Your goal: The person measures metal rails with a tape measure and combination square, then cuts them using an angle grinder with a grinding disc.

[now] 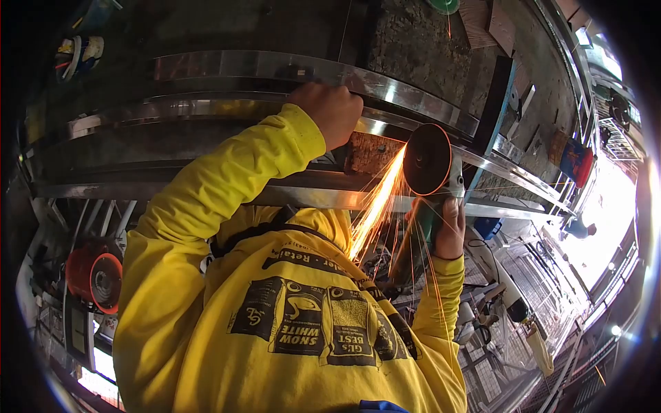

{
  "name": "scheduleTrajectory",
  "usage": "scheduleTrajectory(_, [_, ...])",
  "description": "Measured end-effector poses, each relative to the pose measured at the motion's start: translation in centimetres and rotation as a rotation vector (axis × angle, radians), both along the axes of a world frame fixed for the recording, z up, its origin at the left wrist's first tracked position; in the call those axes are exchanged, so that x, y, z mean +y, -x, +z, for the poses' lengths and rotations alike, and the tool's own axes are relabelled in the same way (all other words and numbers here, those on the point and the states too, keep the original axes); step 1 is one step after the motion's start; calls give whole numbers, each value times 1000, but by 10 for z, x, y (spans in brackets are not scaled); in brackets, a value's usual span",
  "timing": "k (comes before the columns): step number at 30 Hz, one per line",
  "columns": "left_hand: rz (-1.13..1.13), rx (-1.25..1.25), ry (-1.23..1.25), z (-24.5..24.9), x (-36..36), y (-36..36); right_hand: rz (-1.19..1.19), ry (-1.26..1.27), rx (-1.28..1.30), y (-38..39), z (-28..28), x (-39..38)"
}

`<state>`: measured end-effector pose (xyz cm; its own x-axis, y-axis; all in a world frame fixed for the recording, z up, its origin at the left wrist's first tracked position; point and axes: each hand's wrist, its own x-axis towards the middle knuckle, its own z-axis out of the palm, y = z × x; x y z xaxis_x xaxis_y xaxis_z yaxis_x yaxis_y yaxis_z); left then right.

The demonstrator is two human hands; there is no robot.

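Observation:
My right hand is wrapped round the body of an angle grinder. The grinder's dark disc meets a shiny metal bar, and a bright stream of orange sparks sprays from the contact towards my yellow shirt. Left of the disc, my left hand is closed over the same bar, its fingertips hidden. A worn brown block lies beneath the bar between my hands.
More long metal bars run across in front of me. A dark upright beam crosses them at right. An orange round fan-like machine stands at lower left. At far right is a red and blue container; a person is beyond.

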<state>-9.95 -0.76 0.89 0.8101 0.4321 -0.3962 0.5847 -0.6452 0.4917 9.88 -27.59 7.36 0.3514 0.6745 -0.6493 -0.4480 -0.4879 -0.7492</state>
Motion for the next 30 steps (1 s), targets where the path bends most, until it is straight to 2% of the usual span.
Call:
scheduleTrajectory(5, [-8,24,14,0,0,-1,-61,50,-70,-5,-13,-13])
scheduleTrajectory(9, [-15,24,31,4,3,-1,-30,-13,18,6,1,0])
scheduleTrajectory(15, [-4,27,34,3,2,-1,-28,14,-181,10,-3,7])
scheduleTrajectory(21, [3,17,33,7,3,-1,24,-4,-37,5,4,10])
scheduleTrajectory(25, [9,22,65,4,1,0,-56,24,-119,11,7,17])
scheduleTrajectory(30, [6,-110,-146,-1,-23,12,-103,-17,-146,-1,2,2])
